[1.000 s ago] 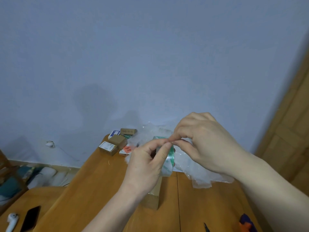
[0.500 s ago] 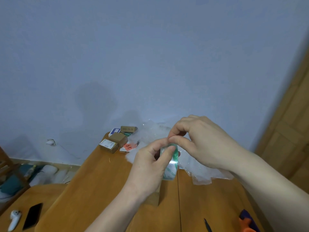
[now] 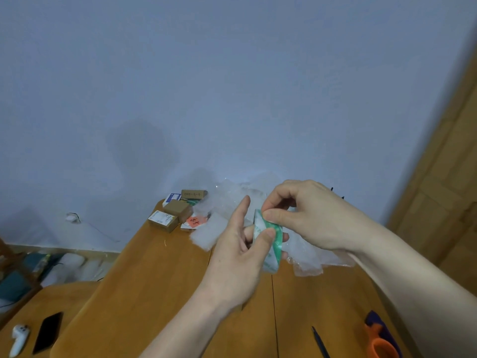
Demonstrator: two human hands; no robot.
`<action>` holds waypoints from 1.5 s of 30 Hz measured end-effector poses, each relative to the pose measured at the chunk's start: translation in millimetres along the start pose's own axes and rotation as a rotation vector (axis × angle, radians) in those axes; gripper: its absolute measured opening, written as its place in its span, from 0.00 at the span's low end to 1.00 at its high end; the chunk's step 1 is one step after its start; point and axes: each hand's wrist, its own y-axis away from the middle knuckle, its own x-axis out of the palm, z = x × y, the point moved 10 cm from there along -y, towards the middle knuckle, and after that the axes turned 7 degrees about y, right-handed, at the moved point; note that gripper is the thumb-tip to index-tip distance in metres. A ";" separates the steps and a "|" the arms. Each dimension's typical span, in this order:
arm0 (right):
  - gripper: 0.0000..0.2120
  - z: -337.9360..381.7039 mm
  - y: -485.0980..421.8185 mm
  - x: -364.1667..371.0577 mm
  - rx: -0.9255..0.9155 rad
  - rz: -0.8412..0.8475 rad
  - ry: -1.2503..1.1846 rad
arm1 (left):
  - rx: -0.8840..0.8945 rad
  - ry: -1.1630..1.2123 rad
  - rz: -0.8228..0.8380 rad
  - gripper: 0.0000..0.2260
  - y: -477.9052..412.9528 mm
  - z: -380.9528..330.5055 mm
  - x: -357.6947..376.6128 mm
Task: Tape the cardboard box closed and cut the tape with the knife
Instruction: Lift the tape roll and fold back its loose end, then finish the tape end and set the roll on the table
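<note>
My left hand (image 3: 237,259) holds a roll of clear tape with a green core (image 3: 276,245) upright above the wooden table (image 3: 154,280), thumb on its outer face and index finger lifted off. My right hand (image 3: 317,218) pinches the top rim of the roll with thumb and forefinger. No loose strip of tape shows. The cardboard box from the earlier frames is hidden behind my left hand and wrist. A thin black pointed tool (image 3: 320,343) lies at the table's near edge; whether it is the knife is unclear.
Crumpled clear plastic wrap (image 3: 307,262) spreads behind the hands. Small cardboard boxes (image 3: 178,210) sit at the table's far left corner. Orange-handled scissors (image 3: 382,344) lie near right. A black phone (image 3: 47,332) and white controller (image 3: 19,341) rest on a lower surface left.
Both hands and the roll have drifted slightly right. My left index finger has lifted off the roll. The right fingers have shifted along the rim, and the box has slipped from view.
</note>
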 end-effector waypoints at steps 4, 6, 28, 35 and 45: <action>0.07 -25.8 4.6 8.3 0.086 -0.024 -0.154 | -0.015 0.028 0.005 0.34 -0.5 9.6 4.6; 0.09 -44.2 12.0 5.8 0.133 -0.105 -0.231 | -0.018 0.037 0.000 0.34 -2.9 15.8 7.3; 0.07 -256.2 200.0 236.2 0.925 -0.132 -0.932 | -0.685 -0.126 -0.177 0.06 17.4 285.2 71.6; 0.06 -329.8 239.3 280.7 1.029 -0.095 -0.847 | -0.883 -0.105 -0.207 0.06 28.7 369.4 99.2; 0.11 -424.6 246.7 295.6 1.048 0.004 -0.448 | -1.047 -0.148 -0.182 0.09 25.1 465.6 134.6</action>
